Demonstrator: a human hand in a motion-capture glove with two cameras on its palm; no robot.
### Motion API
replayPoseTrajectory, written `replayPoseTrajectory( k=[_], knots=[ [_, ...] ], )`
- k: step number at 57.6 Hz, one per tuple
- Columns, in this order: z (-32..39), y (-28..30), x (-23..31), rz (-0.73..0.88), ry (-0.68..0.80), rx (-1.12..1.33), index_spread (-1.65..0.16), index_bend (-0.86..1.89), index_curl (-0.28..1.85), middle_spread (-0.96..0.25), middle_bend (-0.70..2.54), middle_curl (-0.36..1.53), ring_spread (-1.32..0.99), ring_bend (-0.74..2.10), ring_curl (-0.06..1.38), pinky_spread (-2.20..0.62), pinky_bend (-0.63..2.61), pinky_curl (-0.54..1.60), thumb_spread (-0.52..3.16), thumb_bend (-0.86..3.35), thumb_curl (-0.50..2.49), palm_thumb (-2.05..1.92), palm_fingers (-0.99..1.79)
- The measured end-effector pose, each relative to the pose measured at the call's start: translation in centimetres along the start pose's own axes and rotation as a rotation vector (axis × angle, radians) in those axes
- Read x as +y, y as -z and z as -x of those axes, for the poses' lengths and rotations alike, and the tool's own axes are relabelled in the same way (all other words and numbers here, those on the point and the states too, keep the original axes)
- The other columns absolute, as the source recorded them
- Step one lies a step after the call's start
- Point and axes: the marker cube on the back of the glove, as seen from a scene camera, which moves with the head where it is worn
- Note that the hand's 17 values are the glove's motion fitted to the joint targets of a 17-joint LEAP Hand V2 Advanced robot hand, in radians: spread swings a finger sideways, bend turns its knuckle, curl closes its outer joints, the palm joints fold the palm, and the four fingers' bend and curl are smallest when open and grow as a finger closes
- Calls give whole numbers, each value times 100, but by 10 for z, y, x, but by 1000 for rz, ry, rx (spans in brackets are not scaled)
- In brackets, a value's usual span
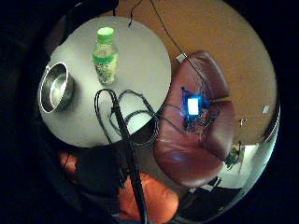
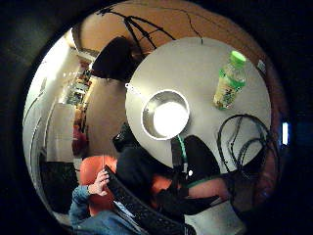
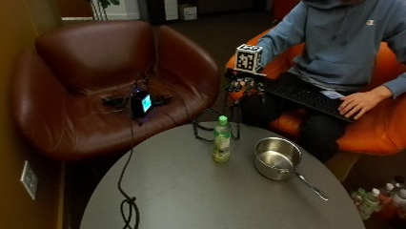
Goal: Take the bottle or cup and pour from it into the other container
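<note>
From outside, nothing of the task looks done: the bottle (image 3: 221, 139) stands capped and upright on the round desk (image 3: 190, 191), just left of the steel pot (image 3: 277, 158), the two apart. The gloved right hand (image 3: 244, 82) is raised beyond the desk's far edge, holding nothing; whether its fingers are apart or together cannot be told.

The little-finger palm view looks down from well above on bottle (image 1: 104, 56) and pot (image 1: 55, 87).

The thumb-side view shows the pot (image 2: 166, 114) empty, the bottle (image 2: 229, 81) untouched. Reaching, gripping, uncapping and pouring all remain.
</note>
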Motion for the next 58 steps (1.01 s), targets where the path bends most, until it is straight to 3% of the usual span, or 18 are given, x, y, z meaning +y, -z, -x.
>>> replayPoseTrajectory(
  k=[3,6,39,58],
  knots=[
    [0,6,19,180,-174,-5,-40,12,26,-5,17,25,-1,35,29,26,49,36,104,-3,37,62,5],
    [-4,7,26,203,-236,-11,-40,11,25,-5,18,25,-1,36,29,26,51,37,104,-3,37,62,3],
    [-99,-9,37,122,-322,-72,-40,12,18,-5,19,29,-2,42,30,26,57,37,100,-3,35,56,-2],
    [-119,-53,25,53,-317,-384,-40,12,18,-6,20,31,-5,43,30,26,58,36,98,-3,34,54,0]
  ],
)
